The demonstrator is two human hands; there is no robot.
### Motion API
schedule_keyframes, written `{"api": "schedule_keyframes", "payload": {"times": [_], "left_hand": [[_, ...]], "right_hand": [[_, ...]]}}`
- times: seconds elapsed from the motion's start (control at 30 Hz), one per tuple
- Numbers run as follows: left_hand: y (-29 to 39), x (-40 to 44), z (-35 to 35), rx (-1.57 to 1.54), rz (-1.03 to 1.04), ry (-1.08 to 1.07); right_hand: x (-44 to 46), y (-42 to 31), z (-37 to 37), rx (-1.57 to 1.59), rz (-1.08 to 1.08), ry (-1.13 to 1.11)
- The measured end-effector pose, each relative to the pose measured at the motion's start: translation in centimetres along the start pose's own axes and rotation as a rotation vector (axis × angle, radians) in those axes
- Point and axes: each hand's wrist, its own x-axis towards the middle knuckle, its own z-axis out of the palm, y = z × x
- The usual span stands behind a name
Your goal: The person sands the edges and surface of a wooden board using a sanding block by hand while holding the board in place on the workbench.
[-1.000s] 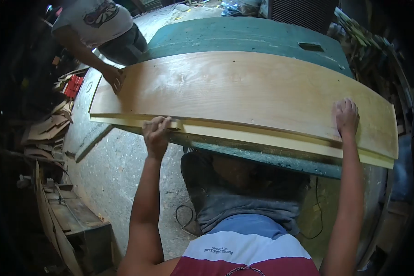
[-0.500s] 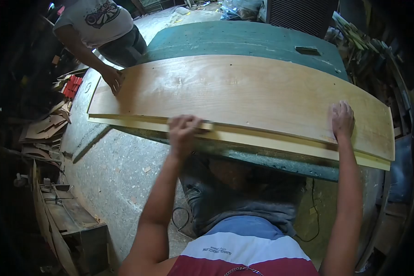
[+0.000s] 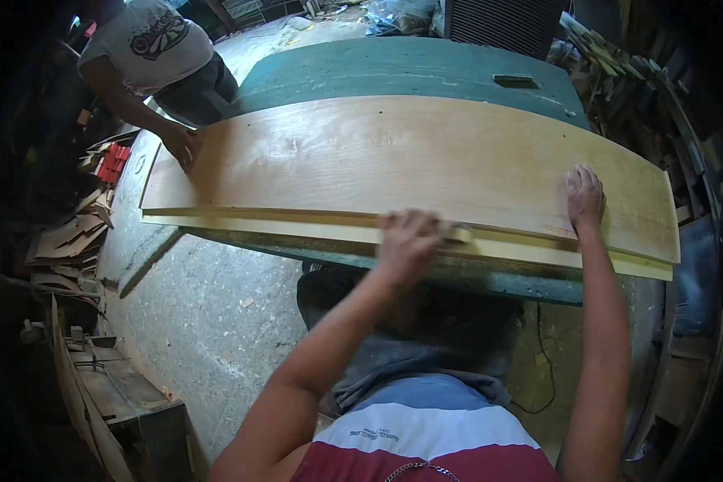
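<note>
above the workshop floor (image 3: 209, 309), a green table (image 3: 377, 68) is partly covered by a plywood panel (image 3: 410, 165), touched near one end by the unclenched right hand (image 3: 586, 198); at its near edge, a pale block (image 3: 463, 234) is gripped by the left hand (image 3: 410, 243).

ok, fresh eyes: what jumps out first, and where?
The long, glossy wooden panel across the green worktable, mid-frame. Then the blurred left hand with a small wooden block at the panel's near edge, the right hand on top near its right end. A bright red object sits by wood offcuts, frame left.
</note>
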Motion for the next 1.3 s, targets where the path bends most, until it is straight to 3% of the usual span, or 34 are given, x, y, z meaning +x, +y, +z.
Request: {"api": "schedule_keyframes", "payload": {"times": [0.17, 0.2, 0.3, 0.43, 0.53, 0.6, 0.83, 1.13, 1.23, 1.3], "left_hand": [[-12.7, -6.2, -6.8, 0.261, -0.068, 0.168], [-12.3, -6.1, -6.9, 0.261, -0.062, 0.163], [-8.6, -4.0, -5.9, 0.133, 0.006, 0.089], [2.4, 0.9, 3.0, -0.237, 0.035, 0.037], [9.3, 4.1, 5.9, -0.114, 0.033, 0.001], [9.2, 4.5, 6.0, -0.09, 0.032, 0.011], [-4.4, -2.3, -3.3, 0.103, -0.109, 0.147], [5.8, 1.2, 2.6, -0.119, 0.034, 0.016], [0.8, -0.4, -0.9, -0.099, -0.03, -0.002], [-6.4, -2.9, -3.9, -0.026, -0.135, 0.092]], "right_hand": [[-0.9, -3.7, -1.8, -0.141, 0.041, 0.015], [-1.3, -3.8, -2.0, -0.138, 0.048, 0.013], [-1.0, -4.5, -2.4, -0.149, 0.032, 0.01], [-0.7, -3.6, -1.5, -0.168, 0.05, -0.026], [-0.9, -2.4, -1.0, -0.097, 0.049, -0.027], [-0.8, -1.7, -1.0, -0.05, 0.036, -0.043], [-0.5, -3.8, -1.4, -0.095, 0.055, -0.022], [-1.1, -3.1, -2.1, -0.047, 0.078, -0.056], [-1.0, -2.8, -1.8, -0.039, 0.059, -0.049], [-1.1, -3.1, -1.5, -0.04, 0.056, -0.028]]}}
